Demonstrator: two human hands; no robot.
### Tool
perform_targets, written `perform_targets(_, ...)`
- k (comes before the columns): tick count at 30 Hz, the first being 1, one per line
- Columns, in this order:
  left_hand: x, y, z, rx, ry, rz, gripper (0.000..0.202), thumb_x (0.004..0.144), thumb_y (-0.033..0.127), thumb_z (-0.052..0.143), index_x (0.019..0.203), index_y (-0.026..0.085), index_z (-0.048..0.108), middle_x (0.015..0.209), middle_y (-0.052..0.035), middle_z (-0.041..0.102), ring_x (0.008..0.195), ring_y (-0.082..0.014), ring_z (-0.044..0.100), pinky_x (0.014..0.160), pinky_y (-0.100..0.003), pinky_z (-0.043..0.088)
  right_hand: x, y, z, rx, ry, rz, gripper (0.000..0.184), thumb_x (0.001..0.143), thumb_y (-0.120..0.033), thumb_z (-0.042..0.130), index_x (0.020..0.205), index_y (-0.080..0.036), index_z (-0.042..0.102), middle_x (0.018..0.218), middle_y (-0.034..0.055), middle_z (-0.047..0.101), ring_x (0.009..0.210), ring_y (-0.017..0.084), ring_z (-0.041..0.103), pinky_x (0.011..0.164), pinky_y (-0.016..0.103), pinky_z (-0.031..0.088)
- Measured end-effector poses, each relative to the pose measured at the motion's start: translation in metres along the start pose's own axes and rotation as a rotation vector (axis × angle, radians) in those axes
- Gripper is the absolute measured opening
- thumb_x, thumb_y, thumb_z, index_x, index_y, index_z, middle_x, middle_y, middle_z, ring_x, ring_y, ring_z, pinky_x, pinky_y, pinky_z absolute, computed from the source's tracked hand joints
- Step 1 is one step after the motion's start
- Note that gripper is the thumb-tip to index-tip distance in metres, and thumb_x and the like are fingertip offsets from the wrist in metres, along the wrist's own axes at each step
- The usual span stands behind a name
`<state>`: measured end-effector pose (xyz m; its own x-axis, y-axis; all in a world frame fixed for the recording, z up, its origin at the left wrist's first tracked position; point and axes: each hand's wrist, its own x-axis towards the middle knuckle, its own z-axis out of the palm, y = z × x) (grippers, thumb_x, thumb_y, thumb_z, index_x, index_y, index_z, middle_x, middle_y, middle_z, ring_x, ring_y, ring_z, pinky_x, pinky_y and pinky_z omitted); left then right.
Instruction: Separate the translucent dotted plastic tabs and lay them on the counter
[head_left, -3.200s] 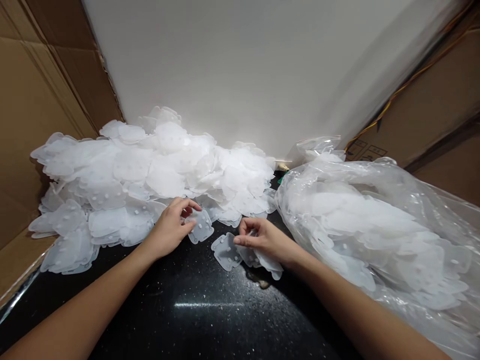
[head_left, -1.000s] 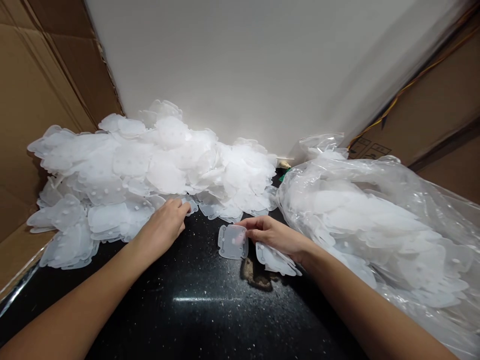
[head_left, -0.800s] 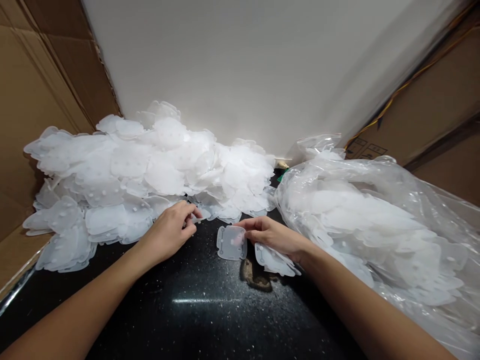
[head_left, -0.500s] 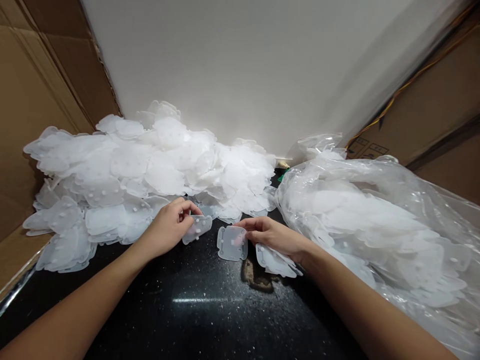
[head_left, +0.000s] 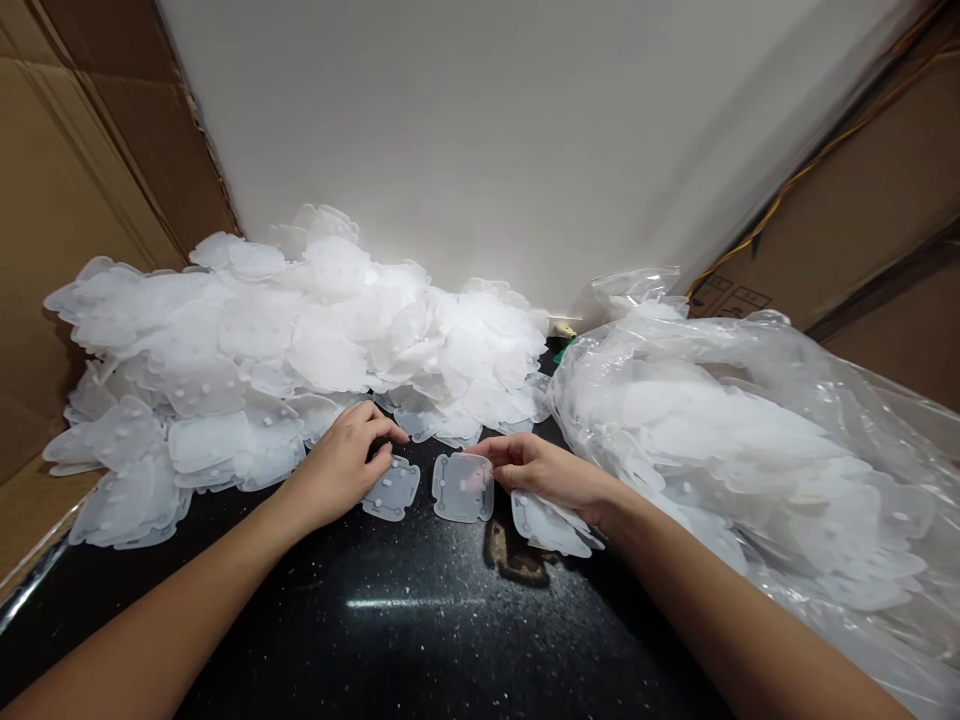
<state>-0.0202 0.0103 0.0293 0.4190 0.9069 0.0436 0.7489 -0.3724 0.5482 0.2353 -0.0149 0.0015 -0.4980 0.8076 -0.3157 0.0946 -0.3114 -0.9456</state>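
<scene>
Far left, a cardboard panel runs out of view, and against it spreads the pile of frosted plastic pieces, so overlapped and washed out by glare that single outlines blur together. Here's the left hand, thumb and index finger parted with a gap between them, the other fingers tucked out of sight. Just under it, the first piece lies flat on the black counter, its upper left corner covered by the hand. Near it, apart, the second piece, pinched at its right side by the right hand; a fingertip shows dimly through the plastic. Below that palm sits a fanned stack, partly covered, its count impossible to read. A brown patch marks the counter beside it. Behind, a small pale-and-green object is mostly hidden. Now the clear bag, full of similar pieces, creased and shiny, cut off at the right edge; above it, a carton with print too small to read.
</scene>
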Motion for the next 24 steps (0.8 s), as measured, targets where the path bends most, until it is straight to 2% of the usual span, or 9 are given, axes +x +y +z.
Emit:
perform_targets(3, -0.002, 0.0, 0.005, -0.014, -0.034, 0.047, 0.024, 0.086, 0.027, 0.05, 0.095, 0.023, 0.071, 0.1, -0.0064, 0.06, 0.103, -0.028, 0.053, 0.09, -0.042, 0.045, -0.001, -0.002, 0.001, -0.002, -0.019, 0.0, 0.035, 0.079, -0.008, 0.058, 0.111, -0.016, 0.069, 0.104, 0.0059, 0.073, 0.094, 0.016, 0.065, 0.094, 0.036, 0.044)
perform_targets(6, -0.005, -0.001, 0.012, -0.022, -0.095, 0.082, 0.02, 0.087, 0.029, 0.052, 0.095, 0.023, 0.07, 0.104, -0.0067, 0.059, 0.108, -0.0288, 0.05, 0.093, -0.044, 0.043, -0.001, -0.003, 0.001, -0.023, -0.029, -0.006, 0.032, 0.08, -0.014, 0.064, 0.112, -0.016, 0.069, 0.103, 0.0059, 0.072, 0.091, 0.016, 0.064, 0.091, 0.036, 0.044)
perform_targets(10, -0.007, -0.001, 0.02, -0.018, -0.113, 0.129, 0.012, 0.087, 0.029, 0.056, 0.088, 0.023, 0.066, 0.107, -0.006, 0.056, 0.113, -0.0286, 0.046, 0.098, -0.046, 0.041, 0.001, -0.002, 0.002, -0.099, 0.029, -0.017, 0.03, 0.084, -0.038, 0.067, 0.104, -0.017, 0.071, 0.088, 0.0033, 0.07, 0.08, 0.016, 0.06, 0.08, 0.033, 0.044)
perform_targets(13, -0.008, 0.003, 0.022, -0.014, -0.121, 0.123, 0.009, 0.086, 0.03, 0.061, 0.085, 0.023, 0.066, 0.111, -0.0058, 0.056, 0.115, -0.0294, 0.045, 0.097, -0.048, 0.04, 0.004, 0.001, 0.008, -0.063, 0.068, -0.042, 0.039, 0.074, -0.05, 0.075, 0.092, -0.016, 0.069, 0.081, 0.0027, 0.068, 0.076, 0.017, 0.059, 0.074, 0.031, 0.043)
perform_targets(15, -0.008, 0.007, 0.022, -0.002, -0.114, 0.126, 0.008, 0.083, 0.03, 0.066, 0.083, 0.023, 0.066, 0.112, -0.0055, 0.057, 0.116, -0.03, 0.046, 0.098, -0.051, 0.037, 0.006, 0.005, 0.015, -0.025, 0.099, -0.057, 0.042, 0.063, -0.049, 0.084, 0.08, -0.016, 0.064, 0.073, 0.0003, 0.064, 0.068, 0.015, 0.056, 0.066, 0.029, 0.041)
perform_targets(17, -0.008, 0.01, 0.022, -0.001, -0.098, 0.132, 0.009, 0.081, 0.03, 0.069, 0.082, 0.022, 0.065, 0.107, -0.0042, 0.061, 0.112, -0.0292, 0.049, 0.099, -0.051, 0.035, 0.008, 0.009, 0.02, -0.02, 0.131, -0.083, 0.045, 0.059, -0.047, 0.087, 0.072, -0.018, 0.056, 0.064, -0.0033, 0.057, 0.06, 0.012, 0.05, 0.059, 0.026, 0.036)
perform_targets(21, -0.008, 0.015, 0.021, -0.178, -0.106, 0.06, 0.009, 0.083, 0.03, 0.065, 0.083, 0.021, 0.062, 0.088, -0.0008, 0.067, 0.088, -0.0216, 0.06, 0.086, -0.039, 0.044, 0.01, 0.013, 0.024, 0.037, 0.145, -0.16, 0.046, 0.065, -0.051, 0.082, 0.073, -0.019, 0.05, 0.064, -0.0039, 0.056, 0.058, 0.01, 0.048, 0.056, 0.024, 0.033)
perform_targets(24, -0.007, 0.018, 0.019, -0.352, -0.066, 0.004, 0.011, 0.082, 0.031, 0.064, 0.08, 0.02, 0.061, 0.079, 0.0005, 0.066, 0.078, -0.018, 0.062, 0.074, -0.031, 0.047, 0.011, 0.014, 0.024, 0.1, 0.163, -0.182, 0.048, 0.064, -0.051, 0.084, 0.073, -0.019, 0.048, 0.066, -0.0035, 0.058, 0.059, 0.01, 0.049, 0.057, 0.024, 0.033)
